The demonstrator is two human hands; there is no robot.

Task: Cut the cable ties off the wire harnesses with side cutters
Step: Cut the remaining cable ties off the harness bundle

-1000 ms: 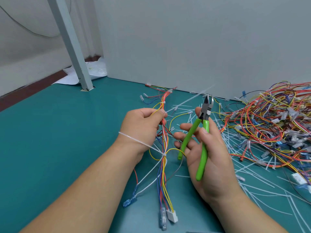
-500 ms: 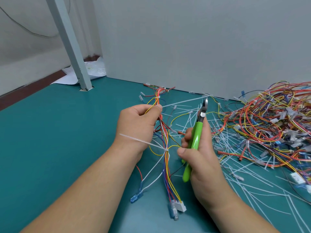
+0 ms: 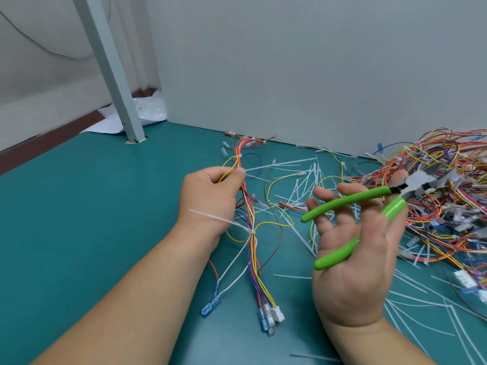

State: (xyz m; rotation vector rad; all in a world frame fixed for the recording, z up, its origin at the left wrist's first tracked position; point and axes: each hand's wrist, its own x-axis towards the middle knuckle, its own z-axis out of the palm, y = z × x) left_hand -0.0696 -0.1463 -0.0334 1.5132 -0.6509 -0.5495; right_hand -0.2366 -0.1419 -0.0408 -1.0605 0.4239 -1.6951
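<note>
I see my left hand (image 3: pixel 210 196) clenched on the wire harness (image 3: pixel 252 259): thumb and fingertips pinch the bundle near its upper part and lift it above the green table mat (image 3: pixel 79 219). The harness hangs down from this hand, and its connectors (image 3: pixel 271 314) and a blue terminal (image 3: pixel 209 308) lie on the mat close to me. One white cable tie (image 3: pixel 252 231) sits around the bundle just under the hand, and its long tail crosses my left wrist. A second tie (image 3: pixel 237 157) is around the wires above the hand.

My right hand (image 3: pixel 353 272) is palm up and grasps the side cutters (image 3: pixel 355 199) loosely. The thumb lies over the lower green handle, and the upper handle rests across fingers that are almost straight. The handles are spread wide. The grey head points to the right, over the big pile of harnesses (image 3: pixel 448 219); it is blurred, so I cannot tell how the jaws stand. The cutters are well apart from the held harness.

Many cut tie pieces (image 3: pixel 303 180) are scattered on the mat between the hands and around the pile.
</note>
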